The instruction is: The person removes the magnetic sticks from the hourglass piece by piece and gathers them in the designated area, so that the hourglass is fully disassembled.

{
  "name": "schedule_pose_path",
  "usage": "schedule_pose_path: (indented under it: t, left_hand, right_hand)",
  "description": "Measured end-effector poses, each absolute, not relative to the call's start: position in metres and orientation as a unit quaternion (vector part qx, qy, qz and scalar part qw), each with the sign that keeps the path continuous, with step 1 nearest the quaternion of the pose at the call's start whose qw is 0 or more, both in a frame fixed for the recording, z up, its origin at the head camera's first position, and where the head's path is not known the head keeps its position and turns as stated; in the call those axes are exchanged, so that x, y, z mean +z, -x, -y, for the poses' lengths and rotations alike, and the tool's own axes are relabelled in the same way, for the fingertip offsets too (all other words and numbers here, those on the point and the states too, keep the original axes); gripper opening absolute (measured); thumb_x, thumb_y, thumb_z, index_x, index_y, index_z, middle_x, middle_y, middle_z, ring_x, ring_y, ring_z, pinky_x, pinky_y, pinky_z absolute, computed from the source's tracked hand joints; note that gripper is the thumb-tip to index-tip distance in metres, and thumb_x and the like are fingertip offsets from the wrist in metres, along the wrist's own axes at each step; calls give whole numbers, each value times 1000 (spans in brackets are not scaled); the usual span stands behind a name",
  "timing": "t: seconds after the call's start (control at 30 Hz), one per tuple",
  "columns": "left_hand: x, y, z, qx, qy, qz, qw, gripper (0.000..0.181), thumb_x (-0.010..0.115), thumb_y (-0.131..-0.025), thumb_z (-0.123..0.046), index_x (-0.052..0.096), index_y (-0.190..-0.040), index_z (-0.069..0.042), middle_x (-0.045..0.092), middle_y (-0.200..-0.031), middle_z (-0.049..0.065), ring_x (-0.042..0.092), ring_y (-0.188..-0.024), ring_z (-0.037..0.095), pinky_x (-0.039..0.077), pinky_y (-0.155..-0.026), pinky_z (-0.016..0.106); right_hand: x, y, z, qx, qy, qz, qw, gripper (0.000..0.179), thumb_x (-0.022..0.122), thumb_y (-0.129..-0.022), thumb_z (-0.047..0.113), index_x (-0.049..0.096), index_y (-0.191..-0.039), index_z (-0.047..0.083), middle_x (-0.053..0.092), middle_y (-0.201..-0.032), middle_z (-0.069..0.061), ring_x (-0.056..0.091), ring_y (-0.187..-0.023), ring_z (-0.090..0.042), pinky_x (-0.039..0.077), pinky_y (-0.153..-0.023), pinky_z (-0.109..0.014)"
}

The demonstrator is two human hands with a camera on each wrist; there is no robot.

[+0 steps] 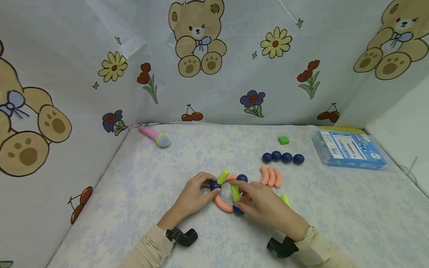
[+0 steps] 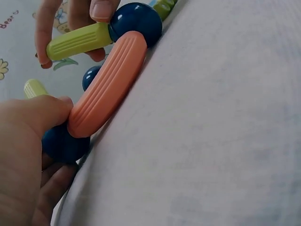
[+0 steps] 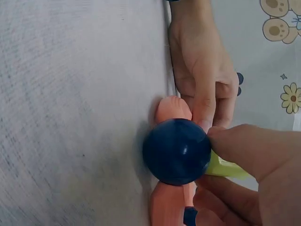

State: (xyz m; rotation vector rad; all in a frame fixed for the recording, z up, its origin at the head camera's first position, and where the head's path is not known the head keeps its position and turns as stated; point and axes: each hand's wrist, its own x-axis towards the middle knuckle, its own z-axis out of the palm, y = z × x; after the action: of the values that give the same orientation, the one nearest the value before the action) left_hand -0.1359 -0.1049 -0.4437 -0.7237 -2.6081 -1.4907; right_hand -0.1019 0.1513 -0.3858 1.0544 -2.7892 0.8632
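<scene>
Several orange curved rods (image 1: 222, 204) and dark blue balls form a ring lying on the table. At its left side, my left hand (image 1: 192, 195) grips a blue ball (image 1: 215, 186) between thumb and fingers; a yellow-green rod (image 1: 222, 176) stands up from that ball. My right hand (image 1: 264, 203) pinches another yellow-green rod (image 1: 235, 194), upright on the front blue ball (image 2: 136, 23). In the right wrist view the thumb tip lies right at this front ball (image 3: 177, 151). A third blue ball (image 1: 242, 178) sits at the ring's back. Part of the ring's right side is hidden by my right hand.
Behind the right hand lie several loose orange curved rods (image 1: 271, 176) and a row of blue balls (image 1: 286, 158). More yellow-green pieces (image 1: 285, 199) peek out beside that hand. A green block (image 1: 283, 140), a boxed set (image 1: 352, 149) and a pink toy microphone (image 1: 155, 136) lie farther back.
</scene>
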Motion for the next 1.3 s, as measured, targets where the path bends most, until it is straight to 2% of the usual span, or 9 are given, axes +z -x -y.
schedule_pose_path:
  t: [0.13,0.33,0.47,0.67,0.83,0.97,1.07,1.17,1.3]
  left_hand:
    - [-442,135,104,-468,232,852,21,29,80,-93,-21,67,-117,-12,65,-115,0,69,-104,12,57,-93,26]
    - [-442,135,106,-442,250,861,24,35,78,-94,-25,68,-124,-11,64,-117,0,67,-104,12,57,-92,28]
    - [-442,135,106,-437,252,863,21,34,78,-94,-24,68,-125,-12,63,-116,-1,66,-104,11,57,-92,29]
    - [-442,135,105,-441,252,861,17,34,76,-96,-25,68,-126,-12,62,-116,-3,65,-104,10,56,-93,30]
    - [-442,136,105,-442,247,862,15,34,77,-96,-26,68,-126,-14,62,-116,-4,65,-105,8,56,-94,30]
    - [-442,136,105,-440,246,863,19,34,77,-95,-25,69,-126,-14,63,-116,-4,65,-104,8,56,-93,30]
    - [-443,136,105,-439,246,864,22,34,78,-95,-25,69,-126,-13,63,-116,-4,65,-104,8,56,-93,29]
    - [-444,136,105,-440,246,863,23,34,78,-95,-24,69,-125,-12,63,-115,-4,65,-104,8,56,-93,29]
    - [-444,136,105,-443,246,862,27,33,78,-94,-23,69,-124,-12,63,-115,-4,65,-103,8,56,-92,29]
  right_hand:
    - [-387,101,-150,287,-321,902,16,58,79,-93,14,56,-146,17,72,-92,4,64,-74,0,53,-63,-20]
    - [-385,101,-151,301,-313,901,-2,55,78,-92,9,58,-143,11,75,-93,4,72,-83,-6,60,-72,-25]
    - [-386,99,-152,295,-312,903,10,56,78,-91,6,59,-144,11,76,-95,2,72,-83,-7,60,-71,-24]
    - [-385,97,-156,319,-302,898,36,61,76,-91,0,57,-148,12,75,-107,-4,74,-87,-9,59,-73,-21]
    - [-382,96,-163,351,-279,894,22,61,79,-90,4,57,-147,11,74,-115,-8,75,-92,-11,61,-78,-23]
    - [-381,94,-169,352,-258,900,15,63,82,-86,3,58,-145,10,72,-111,-3,73,-90,-6,61,-78,-24]
    - [-381,92,-176,341,-252,906,24,63,84,-84,2,60,-141,8,72,-106,0,71,-87,-4,61,-77,-24]
    - [-382,90,-186,333,-251,908,43,63,86,-81,2,61,-139,7,71,-107,-1,71,-85,-8,61,-75,-26]
    - [-382,87,-204,315,-246,913,81,64,89,-79,5,62,-137,6,66,-118,-5,69,-88,-14,61,-72,-27]
